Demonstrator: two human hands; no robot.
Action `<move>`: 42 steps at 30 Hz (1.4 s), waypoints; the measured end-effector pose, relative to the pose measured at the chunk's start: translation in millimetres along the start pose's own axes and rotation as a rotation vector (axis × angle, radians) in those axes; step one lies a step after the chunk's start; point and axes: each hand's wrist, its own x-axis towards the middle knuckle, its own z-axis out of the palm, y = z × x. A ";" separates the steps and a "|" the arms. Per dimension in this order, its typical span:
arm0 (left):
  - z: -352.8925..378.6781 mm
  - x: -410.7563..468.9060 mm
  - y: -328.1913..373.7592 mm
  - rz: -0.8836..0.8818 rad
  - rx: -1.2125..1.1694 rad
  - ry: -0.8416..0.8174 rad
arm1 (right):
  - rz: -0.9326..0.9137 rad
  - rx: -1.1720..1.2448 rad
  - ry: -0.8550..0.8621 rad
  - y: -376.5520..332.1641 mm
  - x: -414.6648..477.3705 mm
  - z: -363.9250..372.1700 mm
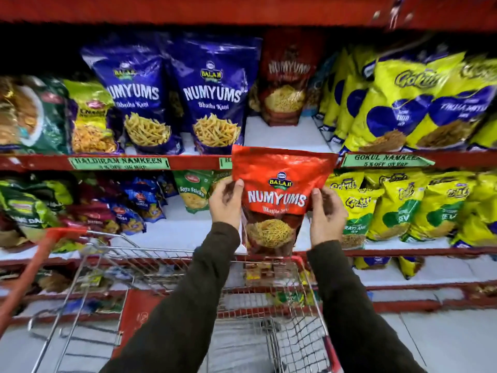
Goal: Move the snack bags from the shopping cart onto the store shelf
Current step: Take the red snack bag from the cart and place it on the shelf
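Note:
I hold a red Numyums snack bag [277,195] upright in front of the shelves, above the wire shopping cart [172,267]. My left hand [226,203] grips its left edge and my right hand [326,216] grips its right edge. The bag's top overlaps the red front edge of the upper shelf [188,161]. Behind it on that shelf is a bare white gap [282,134], with another red Numyums bag [289,76] standing at the back. The cart's basket looks bare where I can see it.
Two blue Numyums bags [215,95] stand left of the gap and yellow Gokul bags [419,103] stand to its right. The lower shelf [177,230] carries mixed snack bags. The cart's red handle [35,267] is at the left. Green price labels hang on the shelf edge.

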 end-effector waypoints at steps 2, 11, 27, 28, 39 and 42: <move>20.4 18.8 26.0 0.060 -0.074 0.041 | -0.033 0.108 0.039 -27.9 19.2 13.2; 126.3 92.8 100.0 0.170 -0.247 0.082 | -0.146 0.235 0.078 -105.2 146.2 46.9; 227.7 181.3 101.9 0.016 -0.398 0.234 | -0.127 0.107 -0.091 -105.8 294.5 92.7; 229.8 186.8 98.5 0.013 -0.390 0.217 | -0.120 0.118 -0.098 -102.8 299.2 96.8; 205.7 218.3 41.8 -0.175 0.079 0.038 | 0.283 0.117 -0.475 -48.9 296.1 104.0; 205.8 206.2 25.0 -0.393 -0.059 -0.071 | 0.394 0.123 -0.536 -29.1 285.7 102.3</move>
